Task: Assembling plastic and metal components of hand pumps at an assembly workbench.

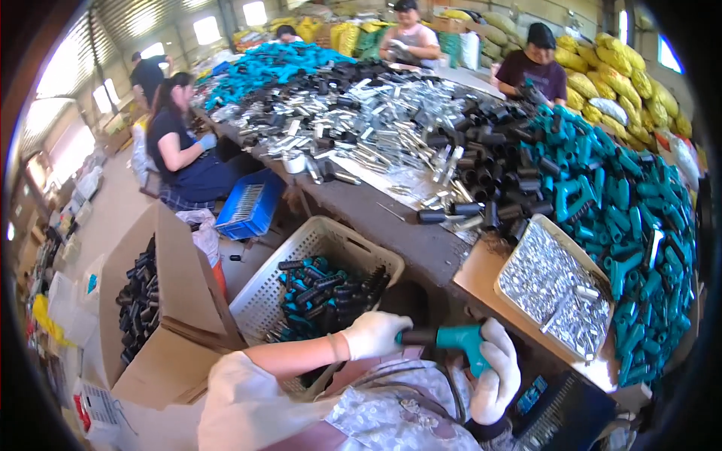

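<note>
In front of my body I hold a teal pistol-shaped plastic handle [462,340] with a black sleeve [421,337] at its left end. My left hand [378,334], in a white glove, is closed on the tip of that sleeve. My right hand [496,373], also gloved, wraps round the teal grip. Just beyond my left hand, a beige plastic basket [244,303] holds teal-and-black pieces [320,289] of similar look. To the far right of my hands, a tray [502,279] of small shiny metal parts [553,282] rests on cardboard [481,274].
A long table [342,203] carries heaps of metal tubes [383,143], black sleeves [489,146] and teal handles [639,233]. At left stand a cardboard box [184,346] of black parts and a blue crate [256,203]. Several people work around the table; yellow sacks [613,68] are stacked behind.
</note>
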A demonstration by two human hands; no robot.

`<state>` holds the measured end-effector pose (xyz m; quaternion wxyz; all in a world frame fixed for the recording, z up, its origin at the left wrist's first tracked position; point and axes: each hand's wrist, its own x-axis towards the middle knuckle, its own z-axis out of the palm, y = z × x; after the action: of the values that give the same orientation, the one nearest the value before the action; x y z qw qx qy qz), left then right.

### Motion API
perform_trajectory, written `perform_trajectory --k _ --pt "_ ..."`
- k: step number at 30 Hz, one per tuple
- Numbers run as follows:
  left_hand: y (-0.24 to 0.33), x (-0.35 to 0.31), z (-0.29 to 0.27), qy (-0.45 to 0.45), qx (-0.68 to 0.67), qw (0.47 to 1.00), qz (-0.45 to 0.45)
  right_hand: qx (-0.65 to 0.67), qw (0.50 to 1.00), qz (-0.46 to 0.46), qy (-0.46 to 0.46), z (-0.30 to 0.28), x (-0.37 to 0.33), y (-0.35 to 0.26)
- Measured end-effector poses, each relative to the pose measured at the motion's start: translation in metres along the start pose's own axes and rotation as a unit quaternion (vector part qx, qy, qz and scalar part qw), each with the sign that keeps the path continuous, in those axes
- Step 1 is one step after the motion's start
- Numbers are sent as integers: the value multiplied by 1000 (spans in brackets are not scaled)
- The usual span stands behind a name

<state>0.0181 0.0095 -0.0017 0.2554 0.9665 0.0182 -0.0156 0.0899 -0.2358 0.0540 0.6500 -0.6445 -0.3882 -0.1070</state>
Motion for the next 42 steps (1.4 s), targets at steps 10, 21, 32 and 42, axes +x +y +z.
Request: perform_trajectory --k 10,21,32,42 --pt "4 -6 4 -78 93 988 91 89 974 -57 -200 -26 35 23" --pt "2 -2 1 -48 15 978 203 173 974 129 -72 -43 16 38" --pt "23 16 -32 -51 241 931 269 -242 898 230 -288 -45 8 89" --pt "-83 193 -128 339 116 916 178 218 848 434 -214 16 -3 73"
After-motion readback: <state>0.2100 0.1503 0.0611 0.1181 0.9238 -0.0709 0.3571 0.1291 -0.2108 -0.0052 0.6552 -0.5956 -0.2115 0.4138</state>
